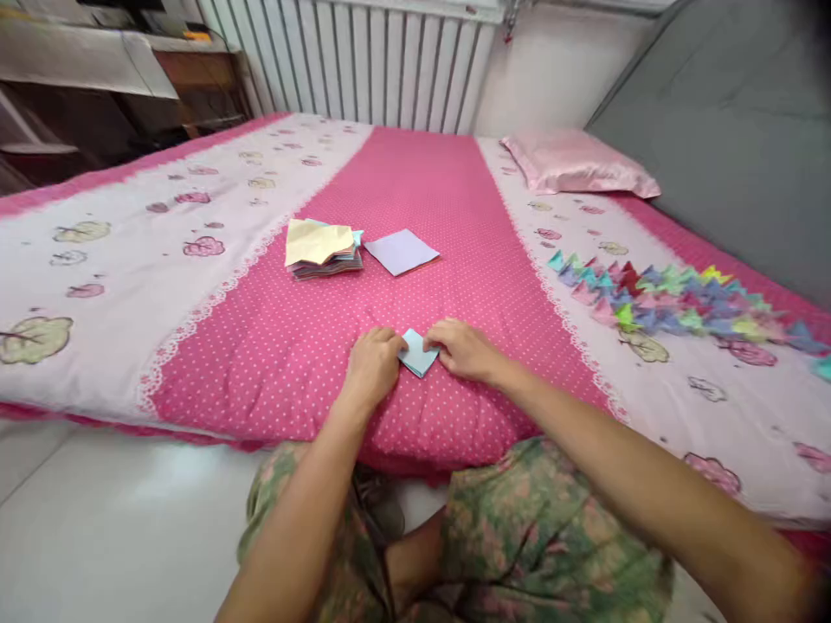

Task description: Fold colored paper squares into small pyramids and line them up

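A folded light-blue paper square [419, 356] lies diamondwise on the dotted quilt [421, 182] between the left hand [376, 365] and right hand [462, 348], both gripping and hiding its side corners, with blurred, pointed paper pieces [689, 303] farther right, cut off edgeward.

Around the pale-blue paper [419, 356]: lilac sheet [402, 251] at twelve o'clock, cream-topped stack [321, 244] toward ten, multicoloured paper points [692, 303] at three; the bedspread [415, 173] is white-dotted pink along its middle.

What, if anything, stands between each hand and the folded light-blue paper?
Nothing visible does: the left hand and right hand touch the folded light-blue paper at opposite sides. The paper stack and lilac sheet lie beyond it, not between.
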Action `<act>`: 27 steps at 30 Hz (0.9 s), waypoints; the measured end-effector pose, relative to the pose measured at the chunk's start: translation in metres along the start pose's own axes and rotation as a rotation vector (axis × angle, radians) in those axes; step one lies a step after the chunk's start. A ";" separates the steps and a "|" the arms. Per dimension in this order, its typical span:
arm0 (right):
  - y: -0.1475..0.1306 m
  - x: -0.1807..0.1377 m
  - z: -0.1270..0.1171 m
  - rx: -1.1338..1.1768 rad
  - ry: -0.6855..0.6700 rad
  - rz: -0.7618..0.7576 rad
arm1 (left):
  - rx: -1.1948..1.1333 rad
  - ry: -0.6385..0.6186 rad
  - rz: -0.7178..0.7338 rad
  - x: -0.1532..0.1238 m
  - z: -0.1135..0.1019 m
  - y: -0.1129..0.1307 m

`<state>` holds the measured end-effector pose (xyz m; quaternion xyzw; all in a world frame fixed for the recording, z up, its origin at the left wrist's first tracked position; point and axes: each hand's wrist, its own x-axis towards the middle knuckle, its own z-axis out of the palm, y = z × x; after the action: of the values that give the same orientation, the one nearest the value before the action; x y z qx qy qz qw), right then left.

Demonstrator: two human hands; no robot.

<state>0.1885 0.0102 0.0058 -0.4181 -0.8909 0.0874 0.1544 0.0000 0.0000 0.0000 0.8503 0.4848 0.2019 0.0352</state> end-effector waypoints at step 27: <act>0.009 -0.009 -0.018 0.331 -0.035 0.047 | -0.280 -0.053 0.028 -0.011 -0.016 -0.010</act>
<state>0.2065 0.0093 0.0182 -0.4064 -0.8567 0.2437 0.2037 -0.0191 -0.0063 0.0087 0.8486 0.4391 0.2456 0.1632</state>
